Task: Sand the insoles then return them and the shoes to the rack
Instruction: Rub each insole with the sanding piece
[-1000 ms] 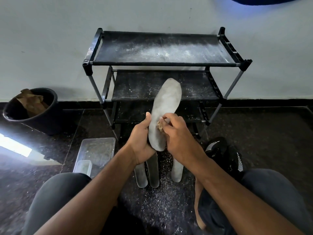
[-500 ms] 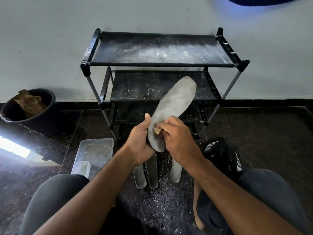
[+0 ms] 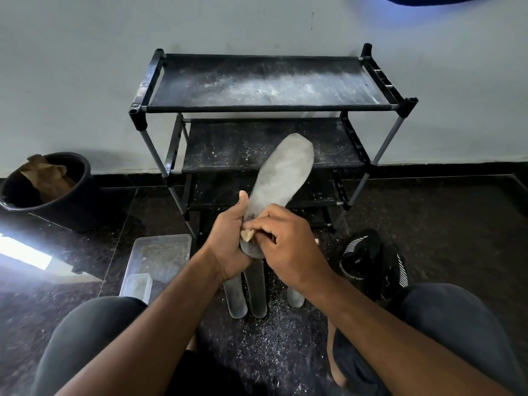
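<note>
**Spotter:** Where are we on the job?

**Operator:** Mid-sanding, I'd say. My left hand [image 3: 228, 247] is clamped around the heel end of a grey insole [image 3: 281, 174], toe pointing up toward the rack [image 3: 268, 107]. My right hand [image 3: 288, 244] pinches a tan scrap of sandpaper [image 3: 246, 234] against it.

**Spotter:** And the others?

**Operator:** Three more insoles [image 3: 257, 292] lie on the floor just below my hands, amid pale dust. I can't tell which are finished. The black shoes [image 3: 371, 261] sit by my right knee, off the rack, whose shelves hold only dust. So returning everything is ahead.

**Spotter:** Any writing?

**Operator:** White lettering on one shoe, too small to read.
</note>
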Tool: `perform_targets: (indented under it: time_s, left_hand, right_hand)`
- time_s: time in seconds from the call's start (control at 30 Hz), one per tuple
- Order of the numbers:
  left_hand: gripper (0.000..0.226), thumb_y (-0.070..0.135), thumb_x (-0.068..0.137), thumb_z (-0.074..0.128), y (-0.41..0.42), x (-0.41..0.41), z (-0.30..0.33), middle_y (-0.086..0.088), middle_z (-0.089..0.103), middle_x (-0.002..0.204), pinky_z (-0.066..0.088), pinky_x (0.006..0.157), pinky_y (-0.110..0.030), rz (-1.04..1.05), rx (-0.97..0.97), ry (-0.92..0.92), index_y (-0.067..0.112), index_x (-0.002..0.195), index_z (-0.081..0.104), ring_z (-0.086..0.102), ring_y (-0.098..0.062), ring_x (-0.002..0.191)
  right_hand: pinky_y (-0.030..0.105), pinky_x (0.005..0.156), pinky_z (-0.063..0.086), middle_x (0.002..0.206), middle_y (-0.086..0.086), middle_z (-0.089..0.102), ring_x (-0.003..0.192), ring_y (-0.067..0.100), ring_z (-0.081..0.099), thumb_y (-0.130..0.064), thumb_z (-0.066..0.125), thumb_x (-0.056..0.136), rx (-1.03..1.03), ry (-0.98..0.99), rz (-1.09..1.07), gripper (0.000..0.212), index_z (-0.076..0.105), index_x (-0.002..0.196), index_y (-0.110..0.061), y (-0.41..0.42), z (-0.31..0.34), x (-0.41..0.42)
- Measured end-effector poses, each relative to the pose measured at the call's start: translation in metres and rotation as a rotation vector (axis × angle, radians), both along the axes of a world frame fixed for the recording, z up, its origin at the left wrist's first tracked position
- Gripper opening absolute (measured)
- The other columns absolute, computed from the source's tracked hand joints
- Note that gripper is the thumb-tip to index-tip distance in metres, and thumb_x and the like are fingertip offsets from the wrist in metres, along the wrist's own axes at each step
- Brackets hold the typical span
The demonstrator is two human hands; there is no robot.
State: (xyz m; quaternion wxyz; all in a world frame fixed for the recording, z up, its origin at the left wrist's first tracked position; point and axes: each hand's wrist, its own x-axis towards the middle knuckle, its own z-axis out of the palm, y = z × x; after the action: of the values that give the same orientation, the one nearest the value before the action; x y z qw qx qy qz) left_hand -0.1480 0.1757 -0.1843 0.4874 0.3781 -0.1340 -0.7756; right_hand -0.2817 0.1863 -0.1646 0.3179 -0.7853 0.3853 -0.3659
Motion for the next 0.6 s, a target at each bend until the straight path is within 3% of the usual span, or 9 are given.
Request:
perform_targets:
  time_s: [0.07,0.2,0.33,0.47,0.6]
  left_hand:
    - [0.066,0.054,0.107,0.038,-0.001,0.003,-0.002,-0.017,0.070,0.126,0.054,0.104,-0.035,0.026,0.011,0.010,0.001,0.127,0.070,0.071,-0.026,0.113]
    - [0.070,0.056,0.106,0.036,0.003,-0.005,-0.001,-0.017,0.071,0.121,0.051,0.105,-0.039,-0.079,-0.010,0.063,0.002,0.116,0.077,0.069,-0.027,0.114]
    - [0.074,0.058,0.108,0.031,0.000,0.001,-0.002,-0.019,0.062,0.143,0.046,0.114,-0.035,-0.100,-0.040,0.059,-0.002,0.137,0.064,0.062,-0.025,0.129]
    - [0.077,0.060,0.108,0.026,-0.003,0.009,-0.002,-0.017,0.055,0.152,0.059,0.095,-0.030,-0.059,-0.070,0.068,-0.001,0.150,0.050,0.062,-0.021,0.117]
    - [0.079,0.064,0.107,0.025,-0.004,0.011,-0.007,-0.012,0.063,0.140,0.057,0.094,-0.032,-0.088,-0.074,0.054,0.003,0.150,0.051,0.067,-0.020,0.112]
  right_hand:
    - [0.025,0.082,0.053,0.094,0.002,0.062,0.090,0.014,0.062,0.005,0.064,0.089,-0.004,0.016,0.056,0.019,0.075,0.102,-0.003,0.002,0.000,0.000]
    - [0.032,0.083,0.050,0.096,0.006,0.062,0.094,0.019,0.059,0.003,0.057,0.091,-0.121,0.075,-0.074,0.020,0.073,0.102,-0.001,-0.012,-0.003,-0.003]
    - [0.013,0.084,0.045,0.096,0.009,0.060,0.091,0.008,0.054,0.008,0.055,0.090,-0.099,0.046,0.000,0.018,0.071,0.097,0.003,0.002,0.001,0.004]
    - [0.009,0.084,0.043,0.093,0.010,0.058,0.089,0.006,0.053,0.012,0.056,0.086,-0.056,0.049,0.139,0.019,0.073,0.094,0.007,0.008,0.001,0.005]
    - [0.010,0.089,0.044,0.104,0.001,0.057,0.099,0.003,0.056,-0.003,0.065,0.091,-0.033,0.081,0.167,0.016,0.076,0.103,-0.001,0.006,0.001,-0.002]
